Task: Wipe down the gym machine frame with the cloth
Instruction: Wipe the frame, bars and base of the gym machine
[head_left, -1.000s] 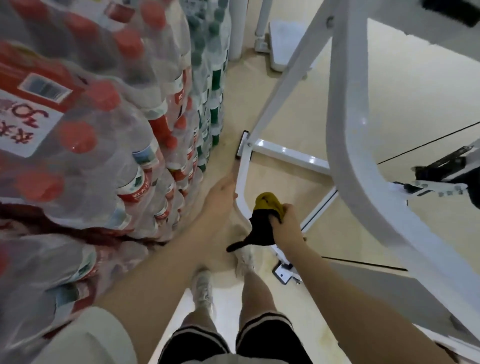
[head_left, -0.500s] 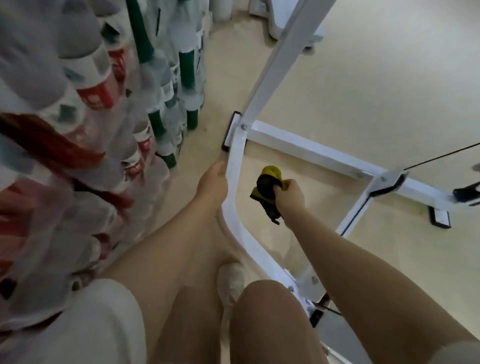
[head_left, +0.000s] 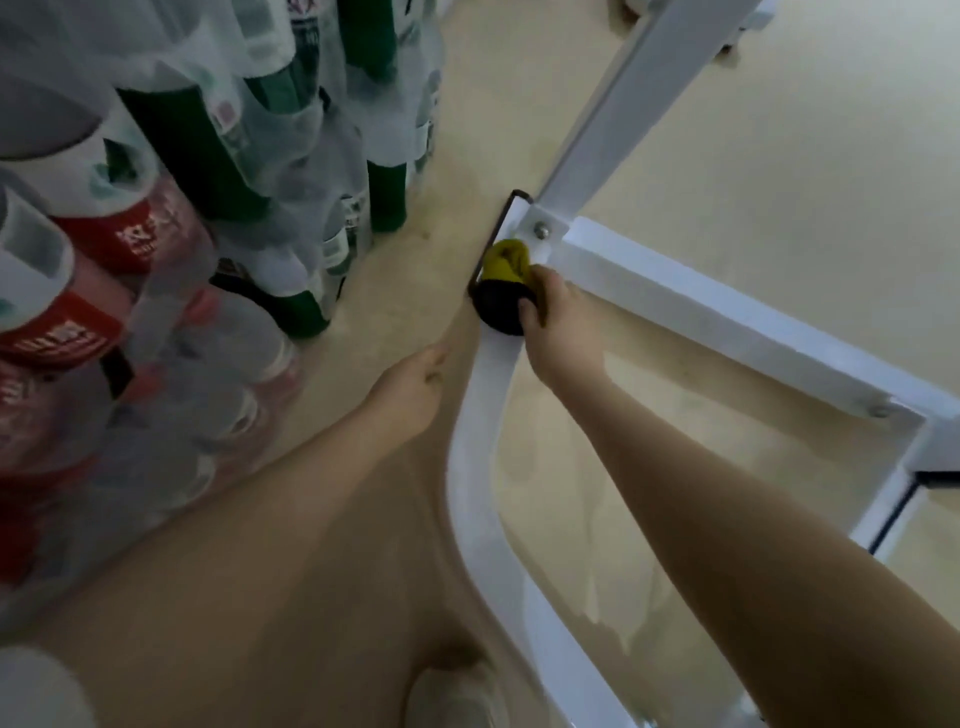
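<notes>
Head view, nearest first: a pale shoe (head_left: 457, 696) stands on the beige floor (head_left: 779, 156) beside the curved lower bar of the white-painted metal gym machine frame (head_left: 480, 467). Further out, the left hand (head_left: 410, 392) hangs just left of that bar with fingers loosely curled, its grip holding nothing. Beyond it, the right hand (head_left: 561, 327) has its grip closed round a bunched black and yellow cloth (head_left: 504, 280), pressing it onto the frame just below the bolted corner joint (head_left: 543, 228). To the left rise shrink-wrapped packs of clear plastic water bottles (head_left: 171, 234) with red and green labels; the white characters on the red labels are too blurred to read.
</notes>
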